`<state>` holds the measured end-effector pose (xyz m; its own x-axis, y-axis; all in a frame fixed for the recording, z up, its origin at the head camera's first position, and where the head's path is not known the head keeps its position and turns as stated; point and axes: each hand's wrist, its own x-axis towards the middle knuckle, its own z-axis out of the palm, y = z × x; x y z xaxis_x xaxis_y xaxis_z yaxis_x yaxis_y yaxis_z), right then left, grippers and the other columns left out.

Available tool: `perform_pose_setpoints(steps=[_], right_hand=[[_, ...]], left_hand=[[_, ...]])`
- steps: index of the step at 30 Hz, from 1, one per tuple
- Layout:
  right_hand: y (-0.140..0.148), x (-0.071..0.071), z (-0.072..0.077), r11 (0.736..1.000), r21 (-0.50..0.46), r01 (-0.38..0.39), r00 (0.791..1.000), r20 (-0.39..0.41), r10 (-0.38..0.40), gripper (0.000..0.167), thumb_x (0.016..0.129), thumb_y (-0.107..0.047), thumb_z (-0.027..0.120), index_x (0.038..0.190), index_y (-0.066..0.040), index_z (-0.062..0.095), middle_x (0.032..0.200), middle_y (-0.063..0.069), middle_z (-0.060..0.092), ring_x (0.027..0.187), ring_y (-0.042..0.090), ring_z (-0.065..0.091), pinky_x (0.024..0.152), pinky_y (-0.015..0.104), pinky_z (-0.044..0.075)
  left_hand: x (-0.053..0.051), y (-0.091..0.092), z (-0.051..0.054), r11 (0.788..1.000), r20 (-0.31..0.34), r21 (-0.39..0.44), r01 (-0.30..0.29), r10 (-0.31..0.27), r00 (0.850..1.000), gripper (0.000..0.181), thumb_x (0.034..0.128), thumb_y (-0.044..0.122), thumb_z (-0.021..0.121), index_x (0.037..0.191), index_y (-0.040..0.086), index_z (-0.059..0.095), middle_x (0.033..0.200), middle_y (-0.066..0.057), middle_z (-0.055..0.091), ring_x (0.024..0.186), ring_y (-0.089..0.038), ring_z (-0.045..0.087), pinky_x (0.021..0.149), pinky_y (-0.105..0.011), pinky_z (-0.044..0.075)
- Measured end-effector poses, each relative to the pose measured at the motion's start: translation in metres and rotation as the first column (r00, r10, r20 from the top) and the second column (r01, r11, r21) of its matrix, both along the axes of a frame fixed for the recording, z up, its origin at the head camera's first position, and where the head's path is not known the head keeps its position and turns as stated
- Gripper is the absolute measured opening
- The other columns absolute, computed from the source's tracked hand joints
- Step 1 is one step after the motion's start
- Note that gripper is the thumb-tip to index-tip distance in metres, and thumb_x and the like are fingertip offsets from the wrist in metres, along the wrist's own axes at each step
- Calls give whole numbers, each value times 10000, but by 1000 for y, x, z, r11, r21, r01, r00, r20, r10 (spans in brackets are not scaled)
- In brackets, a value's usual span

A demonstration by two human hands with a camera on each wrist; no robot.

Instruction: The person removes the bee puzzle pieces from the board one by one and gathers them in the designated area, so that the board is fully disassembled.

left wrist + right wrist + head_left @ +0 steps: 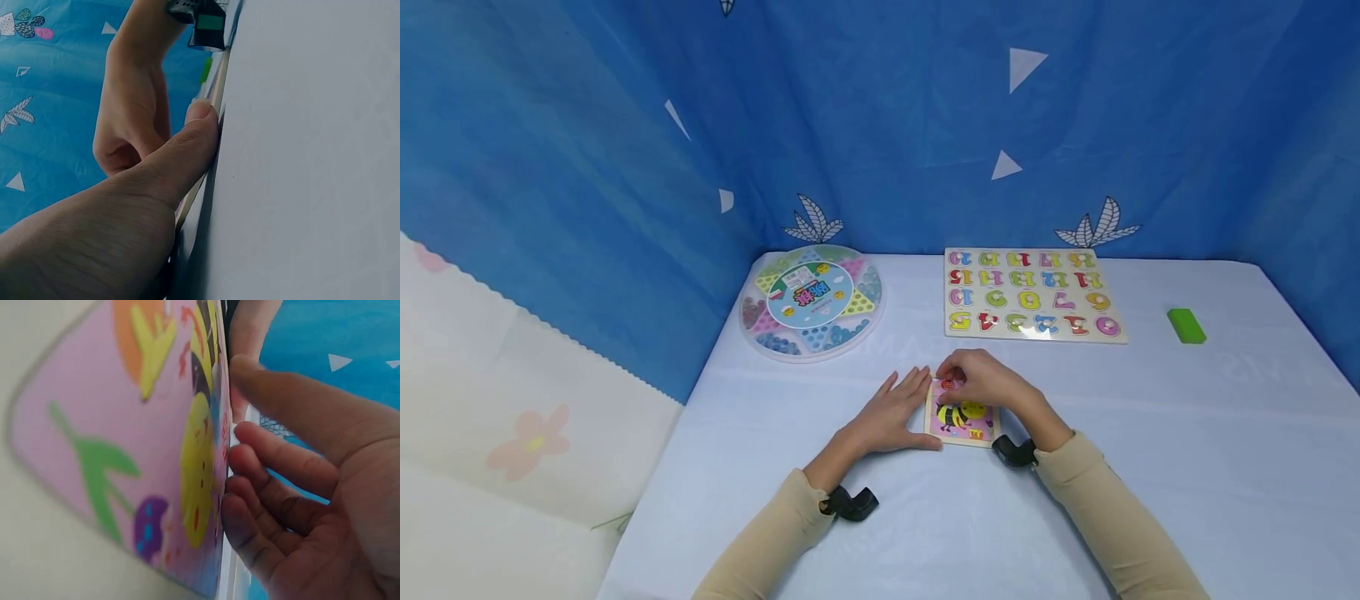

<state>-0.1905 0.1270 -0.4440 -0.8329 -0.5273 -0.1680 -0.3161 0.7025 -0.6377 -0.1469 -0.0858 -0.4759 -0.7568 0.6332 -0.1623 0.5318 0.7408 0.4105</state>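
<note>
The bee puzzle (961, 417) lies on the desk (1150, 450); the left hand (892, 419), thumb and fingers apart, frames its corner, seemingly to steady it; the right hand (988, 382) touches it, grip partly hidden, clamped or not I cannot tell

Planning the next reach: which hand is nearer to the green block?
Right. The right hand is at the bee puzzle, left of the green block and closer to the person; the left hand is farther away, at the puzzle's left edge.
</note>
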Motion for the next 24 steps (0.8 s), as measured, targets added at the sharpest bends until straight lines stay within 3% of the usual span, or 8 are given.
perform_pose_setpoints(steps=[7,17,24], right_hand=[[-1,2,0,998,52,21,999,-30,-19,341,781,-279,824,1051,-97,724,958,-2,675,840,132,557,781,273,531],[-2,3,7,996,85,-13,997,-72,20,307,788,-265,818,1040,-99,761,928,-8,690,818,113,571,769,268,526],[-1,-1,4,999,39,-9,998,-62,11,260,772,-229,832,984,-96,761,900,-1,684,790,121,570,746,260,524]], left_hand=[[-1,1,-1,1000,11,-10,-3,3,1000,1079,813,678,626,1572,116,105,1658,-4,43,1538,-159,13,1255,-434,22],[-1,2,-2,1000,10,-21,-2,2,1000,1078,816,676,623,1571,105,107,1657,-10,45,1537,-156,6,1255,-434,9],[-1,2,0,999,7,-39,3,-2,1000,1081,818,678,620,1570,99,103,1656,-16,43,1537,-158,5,1255,-432,9]])
